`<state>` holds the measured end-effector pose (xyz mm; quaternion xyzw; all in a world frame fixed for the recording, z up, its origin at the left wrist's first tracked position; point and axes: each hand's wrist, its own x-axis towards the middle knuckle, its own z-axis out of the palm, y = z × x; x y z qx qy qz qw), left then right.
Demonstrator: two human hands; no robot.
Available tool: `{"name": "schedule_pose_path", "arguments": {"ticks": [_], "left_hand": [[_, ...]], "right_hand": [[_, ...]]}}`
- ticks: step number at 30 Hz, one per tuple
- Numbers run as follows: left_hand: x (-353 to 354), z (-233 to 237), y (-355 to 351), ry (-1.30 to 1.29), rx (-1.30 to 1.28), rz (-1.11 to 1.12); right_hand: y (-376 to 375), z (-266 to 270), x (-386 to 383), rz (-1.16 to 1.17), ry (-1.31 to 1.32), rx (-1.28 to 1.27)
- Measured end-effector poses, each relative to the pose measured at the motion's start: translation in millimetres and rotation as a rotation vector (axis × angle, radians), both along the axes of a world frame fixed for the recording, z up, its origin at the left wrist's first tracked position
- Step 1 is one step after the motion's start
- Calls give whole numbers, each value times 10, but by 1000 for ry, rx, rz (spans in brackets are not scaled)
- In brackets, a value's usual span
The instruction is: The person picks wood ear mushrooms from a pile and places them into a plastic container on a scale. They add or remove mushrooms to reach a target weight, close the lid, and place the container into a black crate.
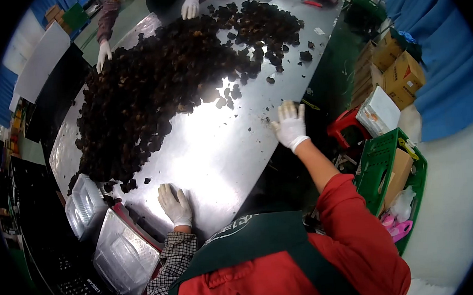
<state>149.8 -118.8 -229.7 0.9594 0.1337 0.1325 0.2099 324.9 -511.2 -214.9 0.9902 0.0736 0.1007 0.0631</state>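
On a shiny metal table (210, 160) lies a wide heap of dark brown, flaky pieces (149, 77), with a few stray bits near its right side. My left hand (175, 205), in a white glove, rests on the near part of the tabletop, fingers spread, holding nothing. My right hand (290, 126), also white-gloved, lies at the table's right edge with its fingers apart and nothing in it. Small crumbs (250, 129) are scattered just left of my right hand. Both hands are apart from the heap.
Across the table, a co-worker's gloved hands (190, 8) touch the heap's far side. Clear plastic trays (84, 206) stand at the near left corner, beside a lidded box (124, 255). On the right are a red stool (346, 124), a green crate (371, 177) and cardboard boxes (403, 79).
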Motion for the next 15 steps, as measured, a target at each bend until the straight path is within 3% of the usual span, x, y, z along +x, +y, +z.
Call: {"name": "schedule_pose_path", "arguments": {"ticks": [2,4,6,7,8,9,11,13,15], "left_hand": [[31,0,-3,-6,12,6],[15,-31,6,0,35,9],[16,-56,-3,-3,24,8],[14,-52,21,-6,26,8],[10,-36,21,2,21,5],[18,-37,19,-5,14,1],[-5,-37,27,-9,2,0],[-5,20,-10,61,50,-7],[62,109,-185,218,214,-9]], "right_hand": [[-162,7,1,-64,-140,12],[204,240,-129,-5,-56,97],[858,167,-407,212,-31,232],[1239,257,-627,394,128,73],[1549,289,-769,495,287,182],[1780,223,-957,574,313,134],[1786,166,-967,616,424,151],[1354,34,-685,418,383,40],[512,-108,-373,131,174,152]]}}
